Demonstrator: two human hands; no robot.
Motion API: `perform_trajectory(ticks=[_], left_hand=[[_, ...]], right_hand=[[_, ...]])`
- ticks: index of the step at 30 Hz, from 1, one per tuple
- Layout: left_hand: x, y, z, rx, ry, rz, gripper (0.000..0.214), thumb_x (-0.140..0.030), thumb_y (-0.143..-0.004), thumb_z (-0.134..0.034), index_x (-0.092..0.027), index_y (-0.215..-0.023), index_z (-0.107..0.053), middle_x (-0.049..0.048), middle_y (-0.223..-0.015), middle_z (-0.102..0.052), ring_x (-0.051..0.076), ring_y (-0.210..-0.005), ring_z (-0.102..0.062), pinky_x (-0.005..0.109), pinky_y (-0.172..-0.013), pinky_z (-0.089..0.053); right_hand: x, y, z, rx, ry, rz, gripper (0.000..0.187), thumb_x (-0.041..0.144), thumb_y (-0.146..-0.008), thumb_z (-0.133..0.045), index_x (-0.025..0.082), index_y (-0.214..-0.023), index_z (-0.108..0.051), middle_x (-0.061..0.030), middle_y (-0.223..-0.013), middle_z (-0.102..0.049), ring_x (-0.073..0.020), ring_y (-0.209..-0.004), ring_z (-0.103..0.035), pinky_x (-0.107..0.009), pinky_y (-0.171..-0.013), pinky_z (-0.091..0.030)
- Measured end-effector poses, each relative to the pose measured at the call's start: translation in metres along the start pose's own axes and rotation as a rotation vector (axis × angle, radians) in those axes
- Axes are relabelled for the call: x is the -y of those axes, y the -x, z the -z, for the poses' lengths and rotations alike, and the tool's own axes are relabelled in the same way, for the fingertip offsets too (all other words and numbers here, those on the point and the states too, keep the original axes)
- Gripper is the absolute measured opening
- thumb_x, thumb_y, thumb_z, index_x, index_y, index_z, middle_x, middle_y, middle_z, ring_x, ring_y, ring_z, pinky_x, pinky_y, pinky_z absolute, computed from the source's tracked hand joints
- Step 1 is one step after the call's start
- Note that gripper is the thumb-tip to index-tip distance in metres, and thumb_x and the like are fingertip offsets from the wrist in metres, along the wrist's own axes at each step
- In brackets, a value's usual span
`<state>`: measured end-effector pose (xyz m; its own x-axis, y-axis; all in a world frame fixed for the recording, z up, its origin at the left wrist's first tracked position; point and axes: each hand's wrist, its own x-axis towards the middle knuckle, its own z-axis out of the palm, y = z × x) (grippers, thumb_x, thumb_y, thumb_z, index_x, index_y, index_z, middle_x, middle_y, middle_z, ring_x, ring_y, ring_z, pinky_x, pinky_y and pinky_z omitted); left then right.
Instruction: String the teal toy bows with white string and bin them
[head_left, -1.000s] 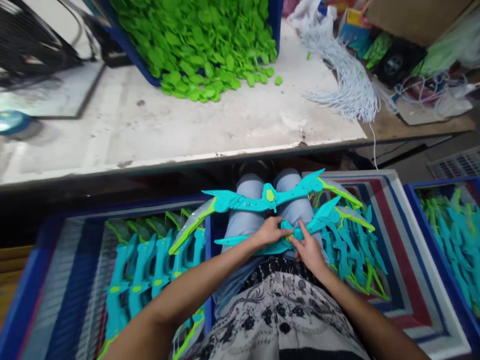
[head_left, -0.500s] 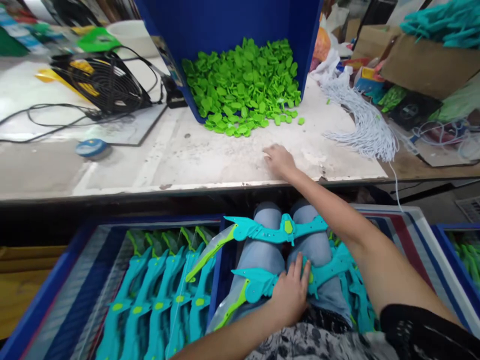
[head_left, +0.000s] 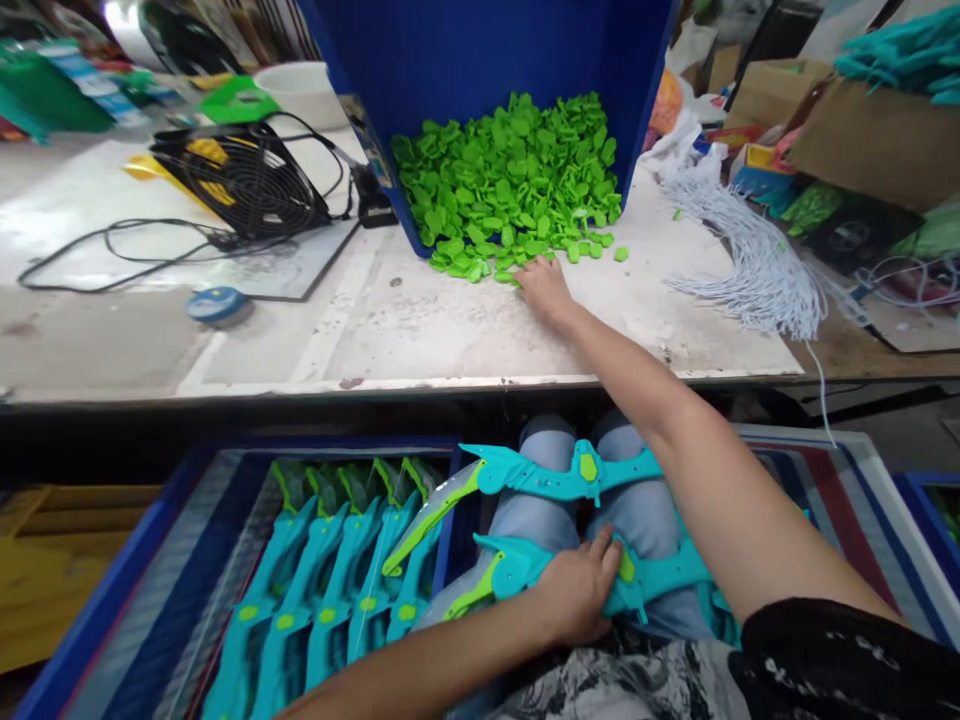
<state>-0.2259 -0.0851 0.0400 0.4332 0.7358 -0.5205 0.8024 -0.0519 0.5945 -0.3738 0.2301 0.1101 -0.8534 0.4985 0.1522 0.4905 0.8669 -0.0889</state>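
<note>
My left hand (head_left: pixel 581 590) is closed over the turquoise toy bow (head_left: pixel 660 580) lying across my lap, fingertips by its lime-green middle plate. Just beyond it, a second toy bow (head_left: pixel 544 478) rests over my knees with a green plate in its centre. My right hand (head_left: pixel 546 288) reaches over the worktable to the front edge of the small green plastic pieces (head_left: pixel 517 180). Its fingers are apart and the tips meet the nearest pieces; no held piece can be made out. The pieces spill from a tipped blue bin (head_left: pixel 480 60).
Several toy bows (head_left: pixel 330 590) stand in a blue-edged crate to the left. A bundle of white cords (head_left: pixel 757 260) hangs toward the table edge at right. A black fan (head_left: pixel 247 180), its cable and a round blue-lidded tin (head_left: pixel 217 306) are at left on the worktable (head_left: pixel 420 340).
My right hand has moved forward from the bare tabletop to the edge of the green pieces. My left hand stays on the nearer bow. The camera view has shifted slightly.
</note>
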Motion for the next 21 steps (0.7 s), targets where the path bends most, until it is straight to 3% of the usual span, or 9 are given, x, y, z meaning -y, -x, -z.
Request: perform_trajectory(ticks=[5,10,15,17,21], left_hand=[[-0.001,-0.001,0.002,0.002,0.013,-0.027,0.087,-0.029,-0.07,-0.068,-0.012,-0.144,-0.026,0.0241,-0.156,-0.023,0.038,-0.127,-0.051,0.048,-0.1,-0.049],[-0.001,0.001,0.0,-0.011,-0.005,-0.003,0.085,-0.031,-0.07,-0.067,-0.012,-0.143,-0.027,0.0231,-0.156,-0.025,0.039,-0.126,-0.052,0.048,-0.1,-0.049],[0.001,-0.001,0.007,-0.008,0.014,0.001,0.086,-0.035,-0.066,-0.071,-0.014,-0.14,-0.032,0.0202,-0.152,-0.035,0.038,-0.121,-0.055,0.046,-0.099,-0.049],[0.003,-0.003,0.01,-0.005,0.025,-0.007,0.085,-0.036,-0.065,-0.072,-0.015,-0.138,-0.034,0.0188,-0.146,-0.042,0.036,-0.119,-0.057,0.044,-0.098,-0.05],[0.009,-0.008,0.013,0.003,0.047,-0.022,0.087,-0.039,-0.063,-0.075,-0.016,-0.138,-0.037,0.017,-0.138,-0.051,0.035,-0.117,-0.058,0.042,-0.096,-0.05]], right_hand=[[-0.035,0.044,0.014,0.123,0.026,0.005,0.03,0.022,-0.092,-0.046,0.013,-0.114,-0.066,-0.017,-0.125,-0.057,-0.0286,-0.114,-0.053,-0.042,-0.097,-0.041],[-0.069,0.074,0.031,0.106,-0.151,-0.112,0.036,0.02,-0.089,-0.054,0.012,-0.123,-0.062,-0.0145,-0.117,-0.064,-0.0223,-0.103,-0.061,-0.033,-0.092,-0.046],[-0.091,0.075,0.054,0.469,-0.369,-0.086,0.028,0.018,-0.084,-0.061,0.014,-0.11,-0.071,-0.0058,-0.085,-0.072,-0.0133,-0.071,-0.063,-0.025,-0.072,-0.05],[-0.091,0.07,0.057,0.497,-0.314,-0.081,0.03,0.014,-0.082,-0.062,0.016,-0.109,-0.073,-0.0058,-0.089,-0.073,-0.0143,-0.076,-0.065,-0.025,-0.074,-0.05],[-0.086,0.066,0.05,0.372,-0.193,-0.082,0.044,0.004,-0.078,-0.058,0.015,-0.12,-0.068,-0.0096,-0.116,-0.07,-0.0188,-0.101,-0.065,-0.025,-0.089,-0.048]])
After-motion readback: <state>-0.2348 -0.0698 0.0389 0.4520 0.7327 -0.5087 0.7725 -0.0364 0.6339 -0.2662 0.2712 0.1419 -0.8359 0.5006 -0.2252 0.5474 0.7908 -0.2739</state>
